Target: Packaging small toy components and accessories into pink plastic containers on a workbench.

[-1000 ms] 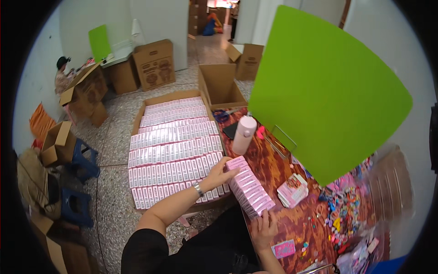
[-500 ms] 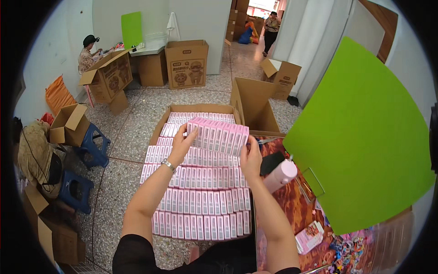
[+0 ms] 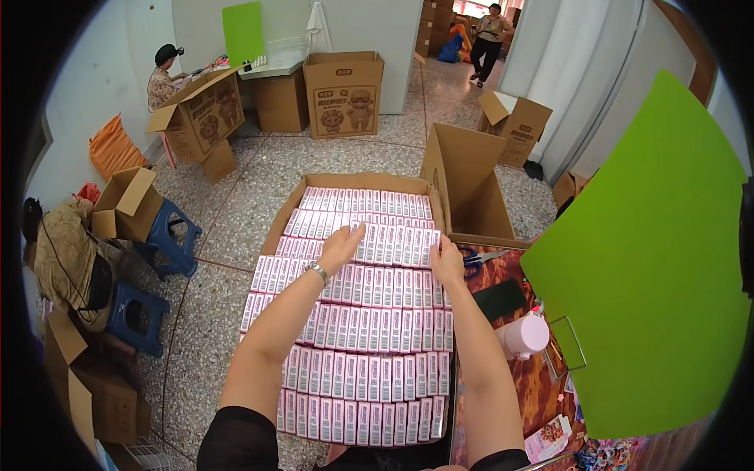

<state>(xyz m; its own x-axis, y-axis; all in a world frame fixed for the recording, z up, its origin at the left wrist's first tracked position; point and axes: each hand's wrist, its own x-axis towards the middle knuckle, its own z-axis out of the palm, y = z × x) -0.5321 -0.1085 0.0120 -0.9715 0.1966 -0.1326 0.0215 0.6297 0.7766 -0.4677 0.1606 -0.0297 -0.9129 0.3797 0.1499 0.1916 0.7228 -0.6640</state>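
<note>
A row of small pink-and-white boxes [image 3: 398, 245] is gripped at its two ends, my left hand [image 3: 342, 248] on one end and my right hand [image 3: 448, 261] on the other. The held row sits level with the neighbouring rows inside a large open carton [image 3: 367, 182]. Packed rows of the same small boxes [image 3: 353, 377] fill the carton, standing side by side with their narrow printed faces up. Whether the held row rests on anything underneath is hidden. A watch is on my left wrist.
Right of the carton, a patterned table bears scissors [image 3: 481, 259], a dark flat object [image 3: 500, 300], a pink bottle [image 3: 524, 336] and a green board [image 3: 652, 275]. An open carton [image 3: 471, 184] stands beyond. Blue stools [image 3: 140, 318] and seated people are left; another person [image 3: 489, 43] stands far off.
Both hands have lowered the row of small boxes from above the carton to the level of the packed rows. The view has shifted, and the distant person has moved.
</note>
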